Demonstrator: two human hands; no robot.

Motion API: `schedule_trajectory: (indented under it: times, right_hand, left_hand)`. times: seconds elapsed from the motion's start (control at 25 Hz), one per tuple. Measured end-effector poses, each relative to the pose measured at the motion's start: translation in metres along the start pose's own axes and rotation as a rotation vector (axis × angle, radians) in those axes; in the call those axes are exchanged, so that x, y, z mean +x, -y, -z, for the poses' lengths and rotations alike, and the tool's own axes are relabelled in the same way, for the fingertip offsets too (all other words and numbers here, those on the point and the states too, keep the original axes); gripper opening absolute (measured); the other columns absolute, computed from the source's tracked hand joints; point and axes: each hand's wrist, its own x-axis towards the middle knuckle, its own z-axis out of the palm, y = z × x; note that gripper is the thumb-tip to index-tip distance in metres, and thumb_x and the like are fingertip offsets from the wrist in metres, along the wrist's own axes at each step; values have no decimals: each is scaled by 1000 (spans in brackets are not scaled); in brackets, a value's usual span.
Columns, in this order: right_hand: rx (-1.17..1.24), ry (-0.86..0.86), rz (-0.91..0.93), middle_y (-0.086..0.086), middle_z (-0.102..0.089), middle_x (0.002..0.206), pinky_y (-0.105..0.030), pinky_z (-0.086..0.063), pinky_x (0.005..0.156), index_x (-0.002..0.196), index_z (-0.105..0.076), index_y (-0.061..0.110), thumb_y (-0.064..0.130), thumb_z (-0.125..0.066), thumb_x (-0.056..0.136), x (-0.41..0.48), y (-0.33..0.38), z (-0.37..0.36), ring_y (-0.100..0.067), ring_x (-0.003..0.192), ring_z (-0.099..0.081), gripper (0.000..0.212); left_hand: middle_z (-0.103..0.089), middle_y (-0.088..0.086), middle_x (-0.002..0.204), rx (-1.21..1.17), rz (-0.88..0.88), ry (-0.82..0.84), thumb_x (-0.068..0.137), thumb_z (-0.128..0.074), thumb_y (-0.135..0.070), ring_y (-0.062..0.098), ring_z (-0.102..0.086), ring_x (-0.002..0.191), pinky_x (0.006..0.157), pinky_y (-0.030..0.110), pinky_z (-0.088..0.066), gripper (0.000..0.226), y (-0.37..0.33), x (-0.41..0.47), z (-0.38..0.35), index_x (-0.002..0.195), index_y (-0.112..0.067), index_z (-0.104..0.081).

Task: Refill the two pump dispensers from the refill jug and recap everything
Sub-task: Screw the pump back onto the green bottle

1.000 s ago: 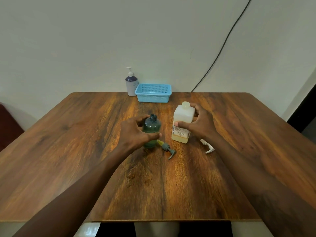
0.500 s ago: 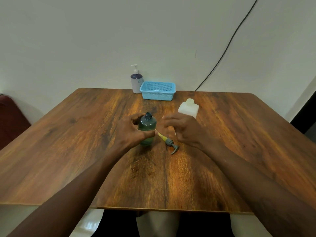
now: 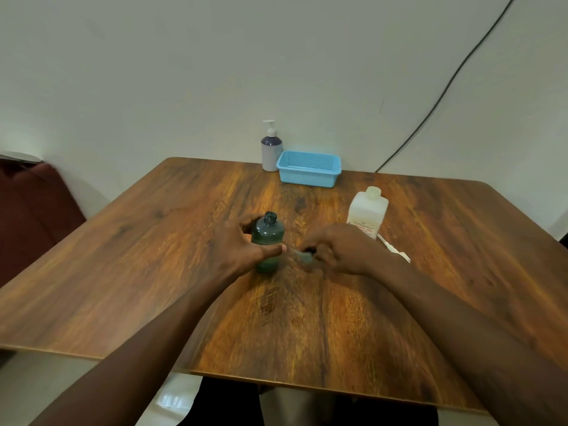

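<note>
A small green bottle (image 3: pixel 268 238) stands upright mid-table with its neck uncapped, and my left hand (image 3: pixel 238 252) is wrapped around its left side. Just to its right, my right hand (image 3: pixel 339 252) is closed over the grey pump head (image 3: pixel 302 256), which is blurred and partly hidden by my fingers. The white refill jug (image 3: pixel 367 212) stands behind my right hand, cap on. A white pump piece (image 3: pixel 396 250) lies on the table beside the jug. A second dispenser (image 3: pixel 271 149), purple-white with its pump fitted, stands at the far edge.
A light blue plastic basket (image 3: pixel 309 168) sits at the far edge beside the purple dispenser. A black cable (image 3: pixel 445 87) runs down the wall behind the wooden table (image 3: pixel 153 272). A dark red seat (image 3: pixel 27 204) is at the left.
My right hand left the refill jug, moved left and down, and closed on the grey pump head lying beside the green bottle. My left hand stayed on the bottle.
</note>
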Motion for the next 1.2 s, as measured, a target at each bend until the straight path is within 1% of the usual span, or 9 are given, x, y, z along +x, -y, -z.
schedule_trajectory:
  times: [0.12,0.28,0.44,0.6,0.72,0.88,0.96,1.08,1.2]
  right_hand:
    - [308,-343,-44,10,-73,111,-31,-58,88,126,-70,26,19,-69,95,9,12,17,-6,99,-67,32]
    - [690,-677,-166,-2,-73,119,-41,-62,89,127,-68,13,20,-71,96,30,28,42,-13,109,-71,32]
    - [899,-828,-137,-11,-74,114,-46,-65,79,123,-67,4,18,-70,97,39,32,56,-22,106,-75,29]
    - [963,-919,-115,-11,-73,114,-44,-65,81,121,-66,3,17,-68,98,39,34,58,-25,106,-74,26]
    - [967,-896,-105,-11,-73,114,-45,-65,82,122,-65,0,16,-68,98,37,35,55,-24,106,-74,29]
    - [865,-719,-110,-8,-74,115,-50,-62,88,122,-68,7,15,-72,96,34,37,50,-22,108,-73,28]
    - [814,-615,-79,-3,-75,112,-40,-63,89,122,-70,11,14,-73,94,32,39,51,-16,106,-74,28]
    - [729,-491,-52,7,-75,111,-18,-58,84,120,-71,14,12,-74,92,32,38,49,-4,104,-72,28]
    - [802,-388,-86,11,-74,115,-17,-57,86,125,-69,13,12,-73,94,32,35,53,-2,109,-70,32]
  left_hand:
    - [-58,-41,95,4,-2,-25,53,-84,-70,-20,-59,99,81,8,-47,83,5,2,3,126,-37,-62]
    - [-63,-36,100,25,-22,-32,54,-87,-67,-11,-63,100,85,11,-51,79,6,3,4,124,-40,-62]
    - [-61,-39,98,47,-26,-15,54,-86,-69,-11,-63,100,85,13,-52,76,4,0,5,122,-48,-58]
    - [-65,-31,108,60,-22,-4,53,-84,-72,-8,-63,101,87,17,-53,85,3,-1,1,128,-38,-63]
    - [-68,-23,116,47,-31,0,53,-85,-70,-8,-63,102,89,18,-53,86,-3,-3,-1,129,-35,-64]
    - [-70,-19,118,22,-39,11,54,-86,-66,-7,-63,103,89,19,-52,85,-21,0,-1,129,-33,-65]
    - [-67,-25,111,-3,-50,15,55,-88,-61,-13,-61,101,86,12,-49,82,-32,1,-2,128,-32,-65]
    - [-63,-30,104,-46,-71,0,57,-88,-58,-23,-57,97,77,0,-44,80,-46,2,-1,129,-32,-64]
    - [-60,-36,96,-62,-105,-19,55,-85,-60,-27,-56,92,76,-5,-40,76,-59,5,1,124,-39,-61]
